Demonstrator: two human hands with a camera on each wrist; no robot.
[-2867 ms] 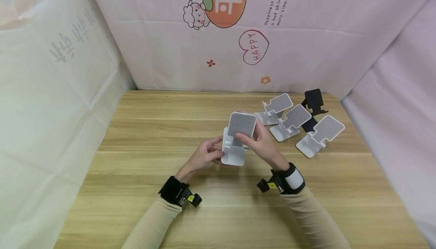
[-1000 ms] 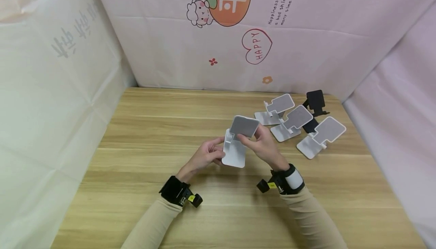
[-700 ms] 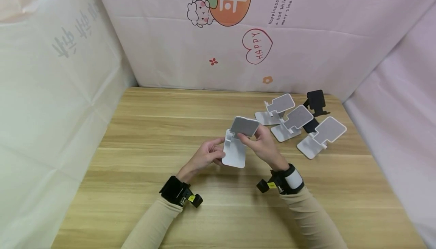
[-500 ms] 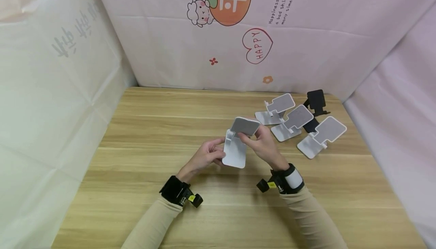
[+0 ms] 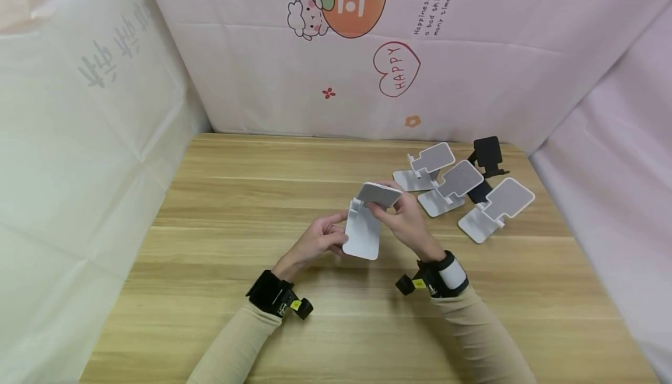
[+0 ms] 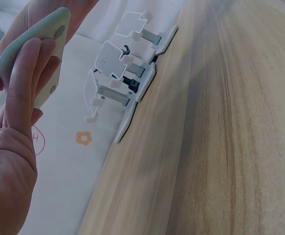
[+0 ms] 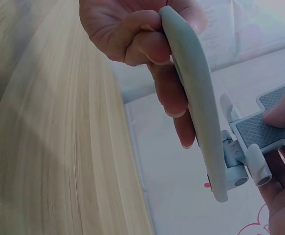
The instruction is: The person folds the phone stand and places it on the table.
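Note:
A white folding phone stand [image 5: 362, 235] is held up over the table between both hands. My left hand [image 5: 317, 237] grips its flat base by the left edge, thumb on top and fingers beneath; the base's underside [image 6: 39, 49] faces the left wrist camera. With the thumb on the grey pad [image 5: 382, 195] and fingers behind, my right hand [image 5: 409, 226] pinches the stand's upper plate. That plate leans back at an angle from the base. A hinge [image 7: 234, 159] joining base and plate shows in the right wrist view, with small lips at the plate's lower edge.
At the right rear of the wooden table [image 5: 236, 197] stand three white phone stands, the nearest [image 5: 496, 212] towards the right edge. A black phone stand [image 5: 487, 156] sits behind them. Printed cloth [image 5: 252, 80] walls in the back and both sides.
The held stand's upper plate has tilted further back relative to the base, its grey face now foreshortened. My right hand has turned slightly with it; my left keeps its grip on the base.

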